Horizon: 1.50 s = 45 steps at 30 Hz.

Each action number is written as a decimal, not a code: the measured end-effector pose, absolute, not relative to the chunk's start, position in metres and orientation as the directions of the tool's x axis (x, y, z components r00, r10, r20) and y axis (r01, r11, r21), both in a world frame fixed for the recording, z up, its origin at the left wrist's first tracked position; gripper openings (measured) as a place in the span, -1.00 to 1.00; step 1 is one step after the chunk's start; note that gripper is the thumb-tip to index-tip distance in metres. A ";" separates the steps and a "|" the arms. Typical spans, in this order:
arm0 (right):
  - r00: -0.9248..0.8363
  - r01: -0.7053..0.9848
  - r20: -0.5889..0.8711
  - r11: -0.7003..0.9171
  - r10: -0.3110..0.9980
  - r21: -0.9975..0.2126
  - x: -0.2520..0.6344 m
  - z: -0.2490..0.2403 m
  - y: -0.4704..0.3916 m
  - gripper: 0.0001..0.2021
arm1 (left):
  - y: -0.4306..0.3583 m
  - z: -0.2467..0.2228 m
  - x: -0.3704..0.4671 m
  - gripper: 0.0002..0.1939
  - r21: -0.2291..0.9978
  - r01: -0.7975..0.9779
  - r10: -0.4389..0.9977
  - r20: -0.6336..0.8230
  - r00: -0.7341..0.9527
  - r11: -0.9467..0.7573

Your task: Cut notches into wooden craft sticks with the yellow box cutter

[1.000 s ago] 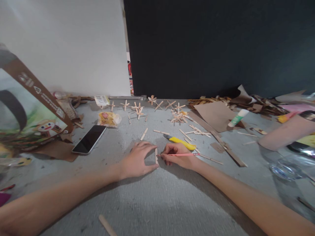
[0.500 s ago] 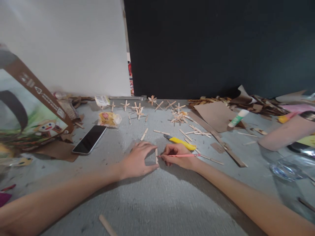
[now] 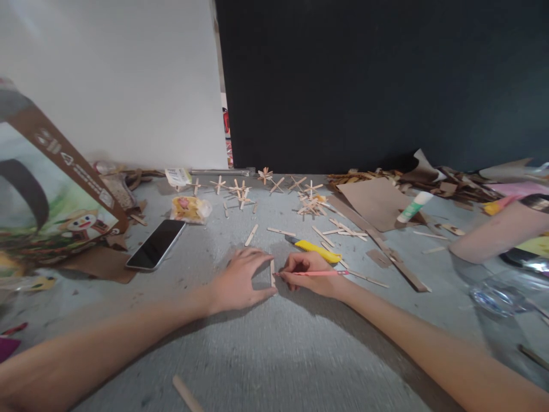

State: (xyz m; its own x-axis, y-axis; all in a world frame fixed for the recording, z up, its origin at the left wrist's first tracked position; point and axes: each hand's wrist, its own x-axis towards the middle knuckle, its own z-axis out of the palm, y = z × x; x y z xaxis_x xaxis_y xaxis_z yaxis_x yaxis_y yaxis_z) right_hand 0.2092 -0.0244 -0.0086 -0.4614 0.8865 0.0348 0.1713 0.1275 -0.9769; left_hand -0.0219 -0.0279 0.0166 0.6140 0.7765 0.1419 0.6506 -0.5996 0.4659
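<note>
A short wooden craft stick (image 3: 273, 273) lies on the grey table, pointing away from me. My left hand (image 3: 245, 277) pins it at both ends, thumb at the near end and index finger at the far end. My right hand (image 3: 309, 273) is closed around a pink pencil (image 3: 323, 273), whose tip meets the right side of the stick. Just beyond my right hand lies a yellow utility knife (image 3: 317, 250) with its dark blade end to the left. Loose craft sticks (image 3: 281, 231) are scattered past both hands.
Several crossed-stick pieces (image 3: 242, 191) stand at the back. At left are a phone (image 3: 156, 245), a wrapped snack (image 3: 191, 209) and a printed carton (image 3: 64, 183). To the right lie cardboard (image 3: 375, 200), a glue stick (image 3: 415, 207) and a pink cylinder (image 3: 497, 232). One stick (image 3: 187, 393) lies near me.
Almost nothing differs. The pencil tip has shifted very slightly left along with my right fingers, while my left hand keeps holding the stick in place.
</note>
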 end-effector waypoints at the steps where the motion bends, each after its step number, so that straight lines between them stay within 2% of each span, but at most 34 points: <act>1: -0.457 0.173 0.033 0.125 0.889 -0.977 0.209 -0.009 -0.024 -0.51 | -0.028 0.016 -0.022 -0.36 0.470 0.648 0.777 0.143 0.614 -0.599; 45: -0.455 0.168 0.038 0.127 0.889 -0.978 0.210 -0.013 -0.023 -0.55 | -0.028 0.016 -0.022 -0.35 0.485 0.645 0.779 0.136 0.611 -0.591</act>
